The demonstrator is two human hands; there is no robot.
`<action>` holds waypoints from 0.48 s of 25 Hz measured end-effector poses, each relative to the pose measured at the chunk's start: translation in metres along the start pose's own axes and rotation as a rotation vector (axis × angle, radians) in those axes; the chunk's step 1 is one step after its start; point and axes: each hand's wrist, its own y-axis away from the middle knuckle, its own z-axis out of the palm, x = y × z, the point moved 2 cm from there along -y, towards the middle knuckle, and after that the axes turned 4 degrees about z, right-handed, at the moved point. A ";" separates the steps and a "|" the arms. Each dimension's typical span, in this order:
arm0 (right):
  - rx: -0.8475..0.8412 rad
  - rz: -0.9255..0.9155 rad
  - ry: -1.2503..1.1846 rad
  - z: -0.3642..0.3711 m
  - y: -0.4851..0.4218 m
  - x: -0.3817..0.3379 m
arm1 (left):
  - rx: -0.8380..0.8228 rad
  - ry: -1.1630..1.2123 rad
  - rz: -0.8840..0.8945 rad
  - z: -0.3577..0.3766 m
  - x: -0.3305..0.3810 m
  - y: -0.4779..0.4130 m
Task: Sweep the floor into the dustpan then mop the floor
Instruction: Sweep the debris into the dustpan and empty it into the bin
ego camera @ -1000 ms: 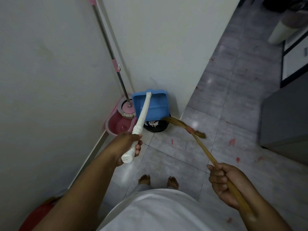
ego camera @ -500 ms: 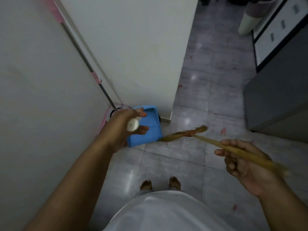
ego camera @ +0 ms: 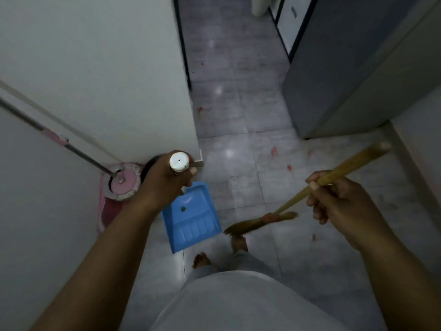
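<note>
My left hand (ego camera: 164, 180) grips the white handle of the blue dustpan (ego camera: 191, 218), whose pan hangs just above the grey tiled floor (ego camera: 238, 182) near my bare feet. My right hand (ego camera: 338, 201) is closed around the wooden stick of a broom (ego camera: 310, 189); its brown bristle head points left, close to the dustpan's open edge. Small red scraps (ego camera: 274, 151) lie scattered on the tiles ahead. A mop with a pink head (ego camera: 124, 182) stands in a pink bucket (ego camera: 105, 206) against the wall at left.
A white wall (ego camera: 107, 68) closes off the left, its corner just beyond my left hand. A grey cabinet (ego camera: 346, 68) stands at the right, leaving a narrow tiled passage between. A white cylindrical object (ego camera: 260, 5) sits at the far end.
The dustpan has come away from the wall corner toward my feet, its handle now pointing up at me. The broom has swung so its stick points up right and its head sits lower.
</note>
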 end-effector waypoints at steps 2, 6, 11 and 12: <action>0.098 -0.004 0.146 -0.014 0.016 0.014 | -0.079 -0.111 0.071 0.022 0.002 -0.012; 0.317 0.049 0.233 -0.048 0.041 0.044 | -0.197 -0.186 0.121 0.079 0.012 -0.035; 0.441 0.092 0.242 -0.104 0.059 0.091 | -0.297 -0.285 0.269 0.165 0.039 -0.041; 0.463 0.108 0.230 -0.117 0.063 0.102 | -0.322 -0.307 0.299 0.183 0.045 -0.043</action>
